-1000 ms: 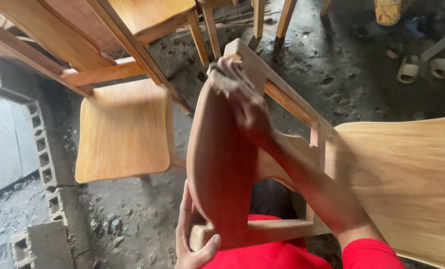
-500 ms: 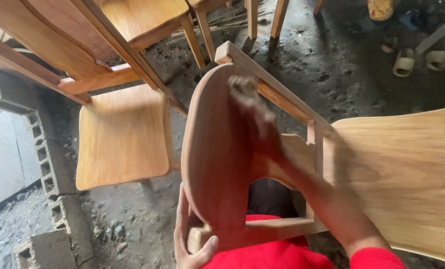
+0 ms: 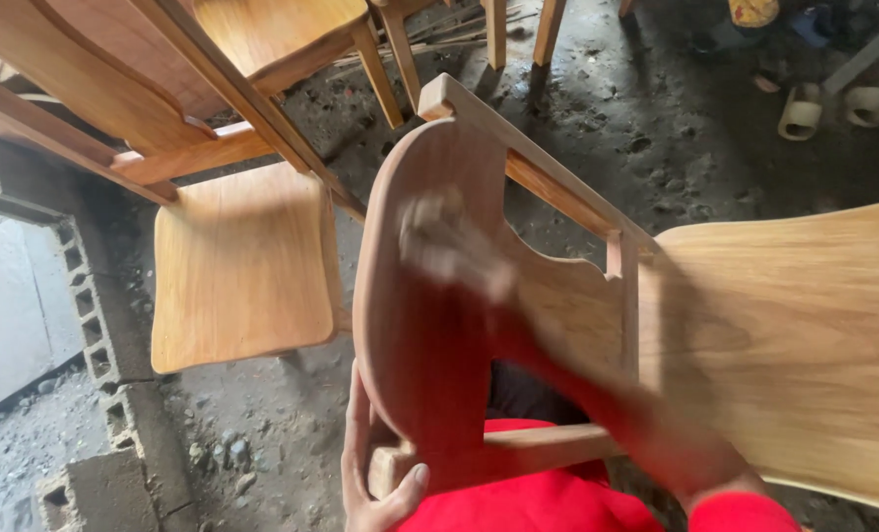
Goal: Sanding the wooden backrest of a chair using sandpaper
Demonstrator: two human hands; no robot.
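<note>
A person in a red shirt [image 3: 548, 507] holds a bare wooden chair [image 3: 518, 296] tipped across the lap, its curved back panel [image 3: 415, 305] turned up toward the camera and its wide seat [image 3: 794, 345] stretching away to the right edge of the view. The left hand [image 3: 370, 473] grips the chair's lower corner at the bottom of the view, fingers wrapped round the end of a rail [image 3: 498, 451] and the thumb pressed on its face. The right hand [image 3: 449, 246] lies on the upper half of the back panel, touching the wood; it is badly blurred, so I cannot tell whether it is flat, curled or pinching something pale against the surface. The right forearm runs down from it to the red sleeve at the lower right. To the left, well apart from the held chair, another chair seat [image 3: 242, 266] of lighter wood stands over the dirt floor [image 3: 715, 108], with more chair frames [image 3: 144, 89] stacked above it in the top left corner. Grey concrete blocks [image 3: 104, 335] line the left side. Near the top right corner of the floor lie two pale sandals [image 3: 833, 108].
</note>
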